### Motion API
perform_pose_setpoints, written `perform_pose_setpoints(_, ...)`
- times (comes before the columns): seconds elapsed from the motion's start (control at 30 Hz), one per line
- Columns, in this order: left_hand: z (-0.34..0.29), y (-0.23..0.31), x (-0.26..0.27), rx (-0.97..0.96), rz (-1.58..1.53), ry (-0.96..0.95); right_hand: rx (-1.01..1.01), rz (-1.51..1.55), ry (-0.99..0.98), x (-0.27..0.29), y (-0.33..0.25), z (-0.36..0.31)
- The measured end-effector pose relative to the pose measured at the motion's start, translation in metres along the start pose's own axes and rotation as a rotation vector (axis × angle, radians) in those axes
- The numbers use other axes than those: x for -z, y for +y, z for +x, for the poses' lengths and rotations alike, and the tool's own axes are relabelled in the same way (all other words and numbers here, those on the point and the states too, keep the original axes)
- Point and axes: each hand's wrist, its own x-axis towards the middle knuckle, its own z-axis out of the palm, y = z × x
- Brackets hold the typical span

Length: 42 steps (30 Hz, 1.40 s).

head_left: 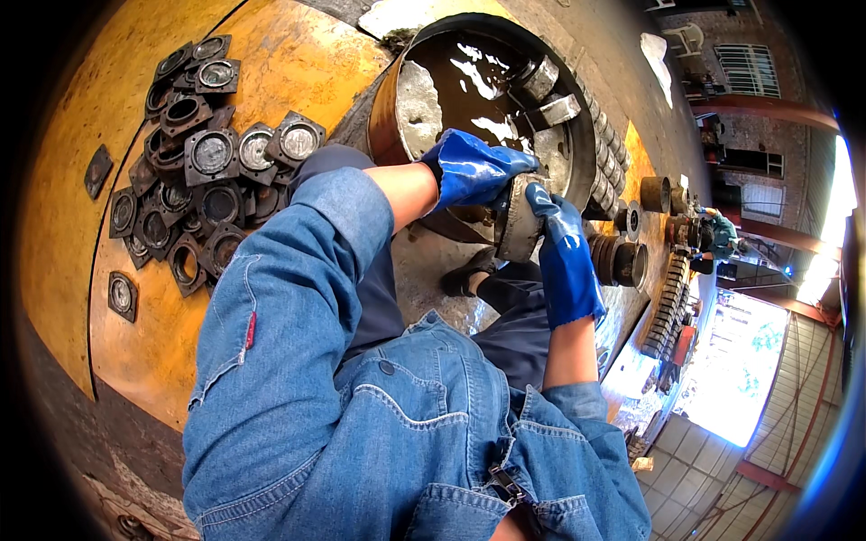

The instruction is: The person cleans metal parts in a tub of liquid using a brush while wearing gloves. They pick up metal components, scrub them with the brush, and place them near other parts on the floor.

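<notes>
Both my hands wear blue rubber gloves and grip a short, grey, worn metal ring (519, 225) in front of me. My left hand (481, 171) is closed over its upper edge. From the right side, my right hand (568, 252) holds it with the thumb along the rim. The ring is tilted, at the near edge of a large round metal tub (386, 119); whether it touches the tub I cannot tell. Dark brown liquid lies in the tub. Several metal pieces (553, 110) rest inside against its right wall.
On yellow floor plates (307, 54) at the left lies a heap of dark square flanged parts (212, 153) with round centres. Stacked metal rings (610, 153) line the tub's right side. Ribbed cylinders (622, 261) stand nearer on the right. Another person (722, 234) is farther off.
</notes>
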Motion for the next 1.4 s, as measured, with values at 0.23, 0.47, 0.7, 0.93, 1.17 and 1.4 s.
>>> perform_pose_setpoints(0.23, 0.006, -0.006, 0.001, -0.07, 0.043, 0.046, 0.004, 0.009, 0.006, 0.001, 0.008, 0.007)
perform_pose_setpoints(0.47, 0.0, 0.0, -0.002, -0.008, -0.008, 0.057, -0.007, 0.038, -0.026, 0.0, 0.004, 0.004)
perform_pose_setpoints(0.7, -0.001, 0.0, -0.006, -0.009, -0.1, 0.072, -0.028, 0.063, -0.045, -0.001, 0.007, 0.01)
perform_pose_setpoints(0.93, 0.0, 0.001, -0.005, -0.039, 0.03, 0.046, 0.005, 0.086, -0.047, 0.004, 0.011, 0.008)
perform_pose_setpoints(1.17, 0.019, -0.023, 0.009, -0.087, 0.097, 0.051, -0.003, 0.059, -0.017, 0.0, 0.009, 0.01)
perform_pose_setpoints(1.4, 0.023, -0.02, 0.011, -0.046, 0.138, -0.006, 0.039, 0.088, -0.058, 0.007, 0.02, 0.016)
